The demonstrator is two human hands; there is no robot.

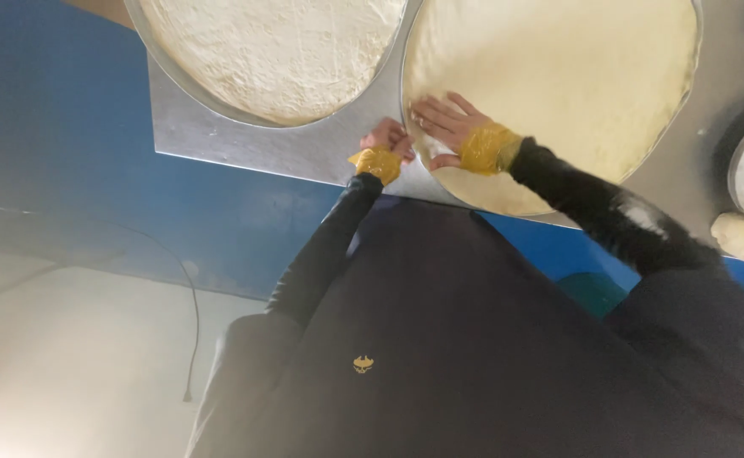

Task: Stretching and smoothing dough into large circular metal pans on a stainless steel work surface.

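Dough round in pan on steel table, blue wall below; right hand flat on dough, left hand clenched at pan rim

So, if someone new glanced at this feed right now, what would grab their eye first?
Probably the two big rounds of flattened dough in metal pans at the top: the pale yellow dough on the right and the whiter dough on the left. Next, the right hand pressed flat on the yellow round's near edge, and the left hand curled at that pan's rim, both wrists wrapped in yellow.
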